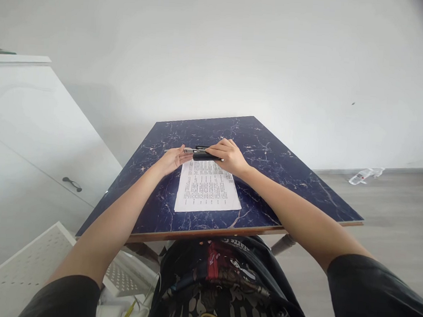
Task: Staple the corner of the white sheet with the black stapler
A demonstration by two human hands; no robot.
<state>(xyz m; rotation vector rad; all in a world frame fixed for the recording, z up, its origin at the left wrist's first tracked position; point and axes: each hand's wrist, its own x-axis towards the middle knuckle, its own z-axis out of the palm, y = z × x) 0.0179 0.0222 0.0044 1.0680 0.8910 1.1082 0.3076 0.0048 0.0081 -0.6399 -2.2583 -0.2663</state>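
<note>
above marbled tabletop (pixel 265 152), right fingers (pixel 223 148) gripping long black stapler (pixel 203 156); left fingers (pixel 184 158) at silvery piece (pixel 188 150), grip unclear.

Two hands (pixel 173 161) (pixel 230 157), one stapler (pixel 205 156), one paper (pixel 209 189), one table (pixel 279 162)

Over the table (pixel 269 157), the right hand (pixel 229 158) hid one end of the black stapler (pixel 205 156), which partly covered the far edge of the printed sheet (pixel 208 188), whose text, toward the table's near edge, was too small to read.
</note>
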